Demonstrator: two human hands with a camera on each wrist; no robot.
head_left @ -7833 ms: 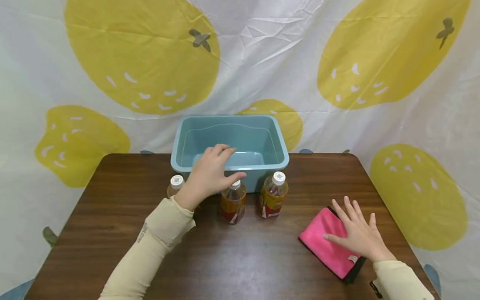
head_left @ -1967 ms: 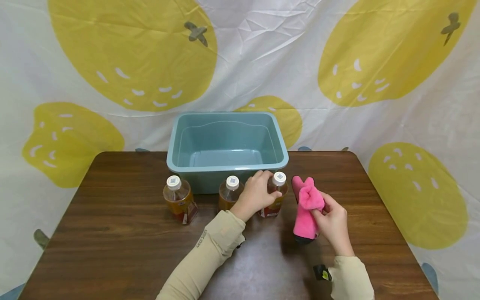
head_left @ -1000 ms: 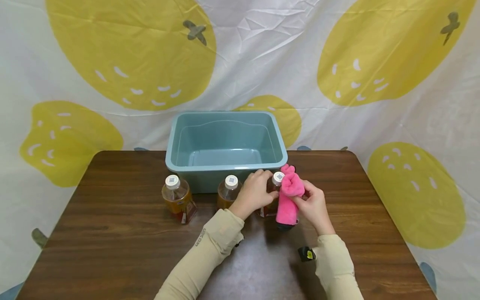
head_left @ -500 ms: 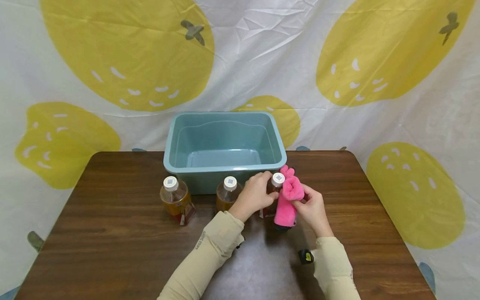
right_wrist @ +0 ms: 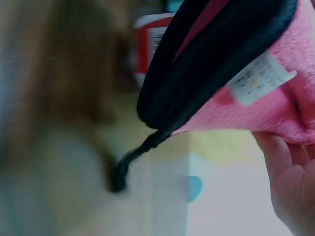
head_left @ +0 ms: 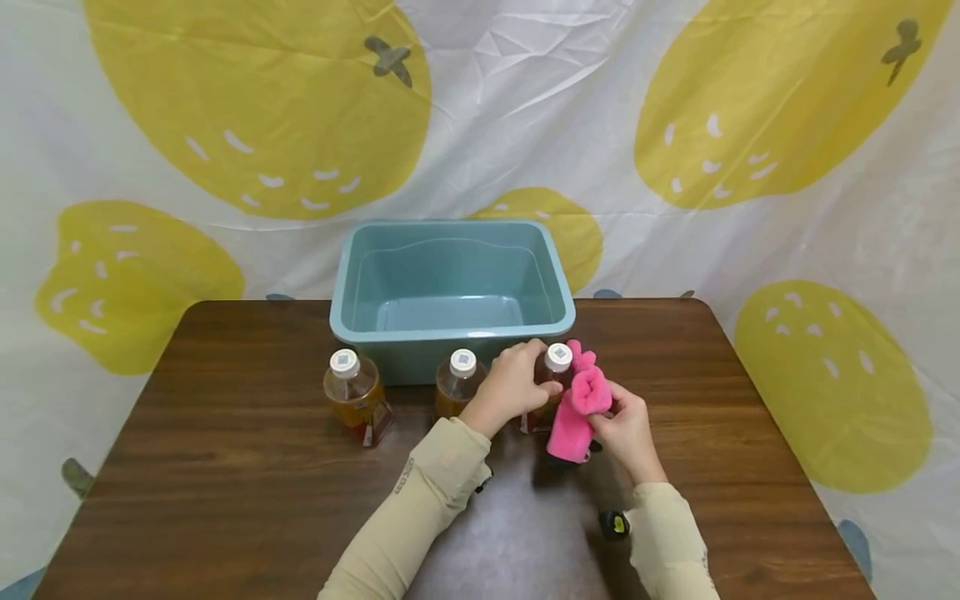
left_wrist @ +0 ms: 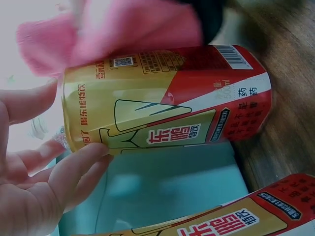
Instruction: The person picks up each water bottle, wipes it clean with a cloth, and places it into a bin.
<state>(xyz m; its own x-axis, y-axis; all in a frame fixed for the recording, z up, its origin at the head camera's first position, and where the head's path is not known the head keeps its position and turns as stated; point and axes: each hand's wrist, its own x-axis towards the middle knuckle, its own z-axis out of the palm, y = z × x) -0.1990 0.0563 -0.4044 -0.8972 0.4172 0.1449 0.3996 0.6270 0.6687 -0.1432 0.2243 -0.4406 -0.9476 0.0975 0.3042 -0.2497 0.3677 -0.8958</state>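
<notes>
My left hand grips the rightmost drink bottle, which stands upright with a white cap. In the left wrist view, thumb and fingers reach around the upper part of this bottle, by its yellow and red label. A bunched pink cloth with black edging is pinched in my right hand. It hangs right at the bottle's right side and blurs across it in the left wrist view. In the right wrist view, fingers hold the pink cloth, with its white tag and a dangling black loop.
A middle bottle and a left bottle stand upright in the same row. Behind them is a blue-green plastic tub at the back of the brown wooden table. A lemon-print curtain hangs behind.
Earlier my left hand was over the middle bottle and the cloth lay flat under my right hand. The cloth was then lifted, bunched and brought left against the right bottle, now shifting slightly downward.
</notes>
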